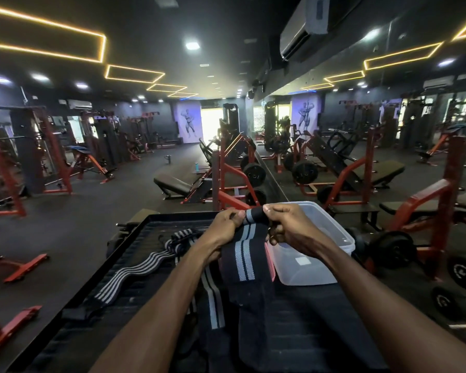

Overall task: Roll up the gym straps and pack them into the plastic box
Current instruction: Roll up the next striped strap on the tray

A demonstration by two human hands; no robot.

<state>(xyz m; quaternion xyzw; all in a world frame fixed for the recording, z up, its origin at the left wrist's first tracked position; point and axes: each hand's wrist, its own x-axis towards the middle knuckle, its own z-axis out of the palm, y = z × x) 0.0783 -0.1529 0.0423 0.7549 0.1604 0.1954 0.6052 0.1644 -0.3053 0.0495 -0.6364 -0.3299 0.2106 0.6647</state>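
Two hands hold one black gym strap by its far end, raised above the table. The left hand and the right hand each have their fingers curled round the strap's top edge, thumbs pressed on it, with a small roll of the fabric between them. The strap is broad, black, with two pale grey stripes running down its middle. Its long axis runs from the hands back toward the person, the loose part hanging down and lying over the table's dark surface. A second strap, black with thin grey stripes, lies unrolled and wavy on the left part of the table, running from the near left toward the far middle. A clear plastic box, lidless, stands at the table's right side, just beside the right hand. Red-framed gym machines fill the room behind.
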